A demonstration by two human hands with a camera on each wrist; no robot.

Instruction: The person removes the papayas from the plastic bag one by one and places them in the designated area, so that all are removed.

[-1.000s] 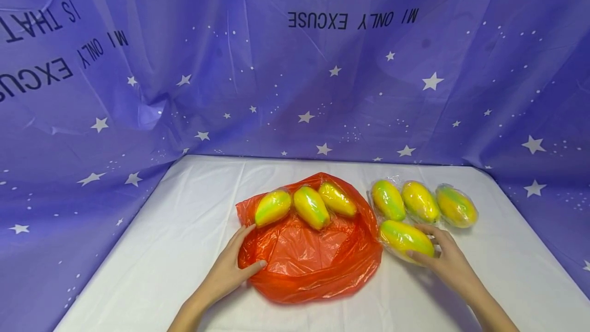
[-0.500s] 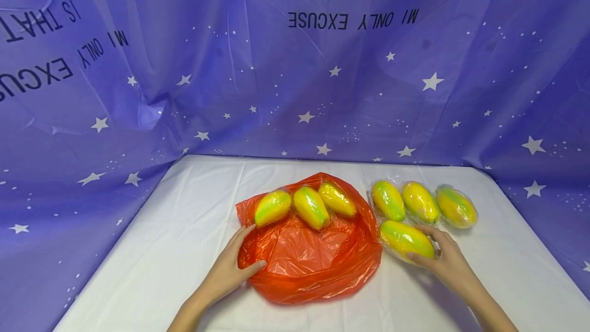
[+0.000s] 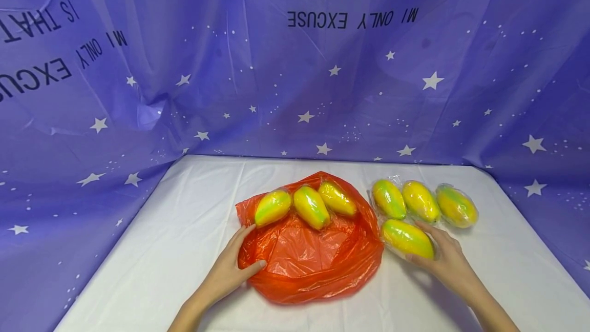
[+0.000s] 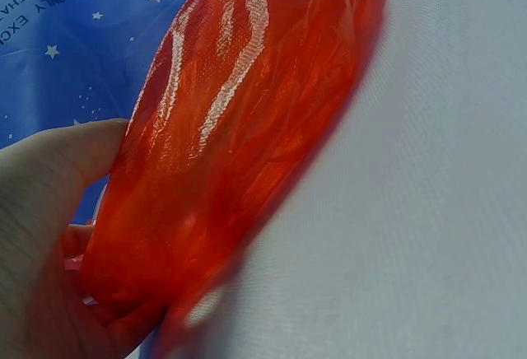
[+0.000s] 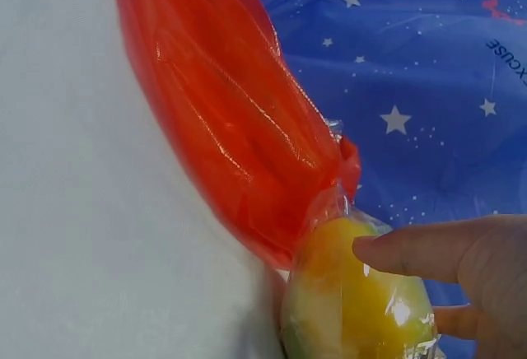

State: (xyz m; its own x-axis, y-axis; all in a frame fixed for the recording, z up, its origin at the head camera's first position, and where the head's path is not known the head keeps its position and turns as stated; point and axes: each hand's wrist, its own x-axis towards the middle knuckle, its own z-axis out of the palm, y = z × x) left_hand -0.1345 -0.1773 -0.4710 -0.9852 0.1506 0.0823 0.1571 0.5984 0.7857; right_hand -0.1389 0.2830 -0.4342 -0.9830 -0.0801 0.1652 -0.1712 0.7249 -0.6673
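In the head view my right hand [image 3: 447, 260] grips a yellow-green mango [image 3: 407, 239] in clear wrap, just right of the red plastic bag [image 3: 313, 286]. The right wrist view has its thumb pressed along that wrapped mango [image 5: 358, 293], whose film meets the bag's side. My left hand [image 3: 228, 265] holds the bag's left rim, thumb over the edge. From the left wrist, the bag's red side [image 4: 222, 128] lies between thumb and fingers, some fingers hidden behind it. Inside the wide mouth, along the back, lie three mangoes [image 3: 311, 207].
Three more wrapped mangoes [image 3: 420, 202] stand in a row behind the right hand. Everything rests on a white cloth-covered table [image 3: 207, 183]. A purple curtain [image 3: 276, 91] with stars and lettering rises behind and at both sides.
The mango in my right hand has shifted and turned very slightly, and the bag's right edge has moved a touch to the right. My left hand stays in place.
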